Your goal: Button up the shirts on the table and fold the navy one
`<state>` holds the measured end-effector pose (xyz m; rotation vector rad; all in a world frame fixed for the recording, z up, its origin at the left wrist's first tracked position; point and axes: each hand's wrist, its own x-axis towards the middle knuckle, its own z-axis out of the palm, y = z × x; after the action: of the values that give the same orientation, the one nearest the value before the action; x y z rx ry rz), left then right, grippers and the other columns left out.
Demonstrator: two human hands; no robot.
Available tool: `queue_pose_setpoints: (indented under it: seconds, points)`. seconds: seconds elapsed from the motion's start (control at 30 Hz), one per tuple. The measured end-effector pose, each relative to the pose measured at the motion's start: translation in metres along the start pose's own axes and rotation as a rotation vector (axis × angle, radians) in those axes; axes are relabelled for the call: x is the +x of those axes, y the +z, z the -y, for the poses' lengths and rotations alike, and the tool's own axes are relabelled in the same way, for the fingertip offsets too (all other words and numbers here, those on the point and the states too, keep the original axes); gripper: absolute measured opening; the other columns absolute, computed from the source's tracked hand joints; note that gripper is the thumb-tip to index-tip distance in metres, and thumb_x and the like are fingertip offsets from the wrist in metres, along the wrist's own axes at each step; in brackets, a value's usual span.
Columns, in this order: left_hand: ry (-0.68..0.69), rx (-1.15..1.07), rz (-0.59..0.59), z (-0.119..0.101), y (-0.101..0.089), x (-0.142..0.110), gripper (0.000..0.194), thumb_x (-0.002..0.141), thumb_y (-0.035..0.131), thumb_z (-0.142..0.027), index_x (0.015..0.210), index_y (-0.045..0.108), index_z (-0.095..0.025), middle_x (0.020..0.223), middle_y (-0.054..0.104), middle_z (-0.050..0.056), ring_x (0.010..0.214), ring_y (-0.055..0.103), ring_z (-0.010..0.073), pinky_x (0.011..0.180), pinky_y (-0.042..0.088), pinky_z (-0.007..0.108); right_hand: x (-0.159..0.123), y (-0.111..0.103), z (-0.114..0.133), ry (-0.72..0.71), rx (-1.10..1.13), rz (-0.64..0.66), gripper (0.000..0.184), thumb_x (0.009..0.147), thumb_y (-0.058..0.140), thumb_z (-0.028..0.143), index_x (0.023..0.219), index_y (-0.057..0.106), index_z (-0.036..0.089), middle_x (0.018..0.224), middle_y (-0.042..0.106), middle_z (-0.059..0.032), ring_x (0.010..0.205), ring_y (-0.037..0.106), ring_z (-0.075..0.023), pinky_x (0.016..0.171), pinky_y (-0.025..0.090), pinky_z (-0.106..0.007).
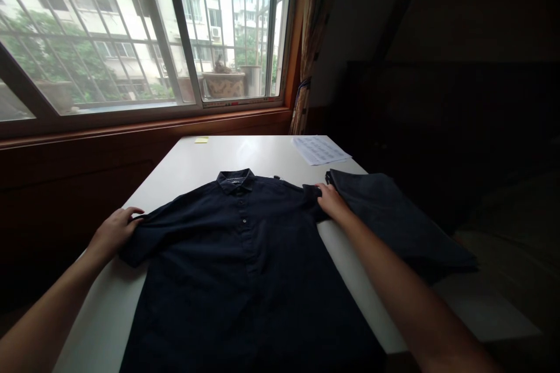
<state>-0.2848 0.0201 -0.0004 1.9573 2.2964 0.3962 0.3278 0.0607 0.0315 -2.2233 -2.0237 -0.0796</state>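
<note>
A dark navy short-sleeved shirt [245,262] lies front up and spread out, its collar [236,180] toward the window and its lower part running out of view at the bottom. Buttons show down the upper placket. My left hand [116,233] pinches the upper edge of the sleeve on the left, thumb and fingers closed on the cloth. On the other side, my right hand [330,201] grips the edge of the right-hand sleeve, its fingertips partly hidden by the fabric.
The shirt rests on a white table [262,154]. Folded dark grey cloth [394,215] lies along the right edge, beside my right forearm. Printed papers [321,150] and a yellow sticky note [202,140] are at the far end. A barred window [144,29] and a tied curtain [304,93] stand behind.
</note>
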Motion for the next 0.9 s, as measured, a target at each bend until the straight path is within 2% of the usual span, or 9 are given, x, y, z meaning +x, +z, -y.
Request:
queue_pose_setpoints:
  seconds: [0.13, 0.23, 0.3, 0.4, 0.5, 0.57, 0.67, 0.8, 0.9]
  points:
    - [0.018, 0.115, 0.093, 0.001, -0.003, 0.000, 0.040, 0.093, 0.040, -0.038, 0.121, 0.063, -0.021, 0.116, 0.059, 0.013, 0.099, 0.060, 0.0287, 0.081, 0.049, 0.038, -0.013, 0.003, -0.010, 0.035, -0.101, 0.061, 0.027, 0.099, 0.049, 0.019, 0.123, 0.061, 0.016, 0.124, 0.058, -0.0177, 0.093, 0.068, -0.0226, 0.080, 0.055, -0.037]
    - [0.109, 0.326, -0.014, -0.013, -0.008, 0.000, 0.042, 0.092, 0.042, -0.035, 0.127, 0.061, -0.022, 0.119, 0.058, 0.015, 0.105, 0.057, 0.0352, 0.080, 0.050, 0.046, -0.021, 0.000, -0.009, 0.045, -0.172, 0.106, 0.036, 0.096, 0.039, 0.007, 0.120, 0.063, 0.015, 0.117, 0.056, -0.0207, 0.085, 0.071, -0.0261, 0.075, 0.054, -0.040]
    - [0.207, 0.387, -0.104, -0.031, -0.009, 0.001, 0.043, 0.091, 0.042, -0.032, 0.128, 0.062, -0.022, 0.126, 0.057, 0.015, 0.111, 0.054, 0.0370, 0.082, 0.050, 0.048, -0.024, -0.005, -0.004, 0.056, -0.208, 0.119, 0.036, 0.094, 0.037, 0.006, 0.115, 0.066, 0.013, 0.116, 0.056, -0.0218, 0.089, 0.070, -0.0302, 0.076, 0.054, -0.044]
    - [0.426, 0.319, -0.170, -0.070, -0.003, 0.004, 0.043, 0.091, 0.042, -0.030, 0.126, 0.065, -0.016, 0.129, 0.059, 0.015, 0.116, 0.055, 0.0331, 0.097, 0.047, 0.045, -0.023, -0.013, 0.011, 0.042, -0.224, 0.071, 0.038, 0.094, 0.034, 0.008, 0.113, 0.067, 0.012, 0.125, 0.052, -0.0250, 0.107, 0.063, -0.0372, 0.082, 0.051, -0.049]
    - [0.568, 0.239, -0.121, -0.113, 0.018, 0.009, 0.046, 0.095, 0.039, -0.036, 0.130, 0.063, -0.016, 0.132, 0.061, 0.013, 0.121, 0.055, 0.0303, 0.107, 0.041, 0.043, -0.016, -0.012, 0.038, -0.168, -0.102, 0.021, 0.038, 0.095, 0.034, 0.012, 0.116, 0.067, 0.014, 0.128, 0.053, -0.0238, 0.117, 0.054, -0.0378, 0.090, 0.048, -0.050]
    - [0.556, 0.221, -0.057, -0.139, 0.037, 0.013, 0.051, 0.098, 0.036, -0.043, 0.136, 0.058, -0.017, 0.141, 0.056, 0.012, 0.131, 0.049, 0.0297, 0.114, 0.034, 0.044, -0.007, -0.002, 0.060, -0.295, -0.029, 0.038, 0.037, 0.096, 0.039, 0.018, 0.123, 0.065, 0.018, 0.132, 0.055, -0.0183, 0.119, 0.053, -0.0328, 0.098, 0.045, -0.045]
    - [0.419, 0.209, 0.048, -0.162, 0.063, 0.024, 0.059, 0.099, 0.033, -0.048, 0.146, 0.047, -0.016, 0.155, 0.042, 0.012, 0.144, 0.034, 0.0303, 0.117, 0.027, 0.048, 0.010, 0.021, 0.095, -0.384, 0.035, 0.070, 0.044, 0.099, 0.042, 0.033, 0.140, 0.053, 0.022, 0.148, 0.047, -0.0097, 0.131, 0.045, -0.0262, 0.110, 0.036, -0.037]
    - [0.314, 0.201, 0.067, -0.162, 0.078, 0.048, 0.067, 0.100, 0.023, -0.054, 0.154, 0.031, -0.016, 0.163, 0.024, 0.011, 0.150, 0.020, 0.0291, 0.119, 0.020, 0.051, 0.031, 0.054, 0.128, -0.410, 0.100, 0.123, 0.058, 0.101, 0.033, 0.049, 0.150, 0.040, 0.020, 0.159, 0.034, -0.0067, 0.145, 0.029, -0.0239, 0.118, 0.024, -0.037]
    - [0.283, 0.194, 0.091, -0.151, 0.078, 0.065, 0.069, 0.099, 0.020, -0.057, 0.156, 0.026, -0.018, 0.164, 0.019, 0.008, 0.152, 0.017, 0.0270, 0.120, 0.018, 0.050, 0.042, 0.068, 0.134, -0.402, 0.126, 0.143, 0.065, 0.100, 0.027, 0.056, 0.153, 0.034, 0.020, 0.163, 0.023, -0.0052, 0.150, 0.017, -0.0240, 0.122, 0.014, -0.042]
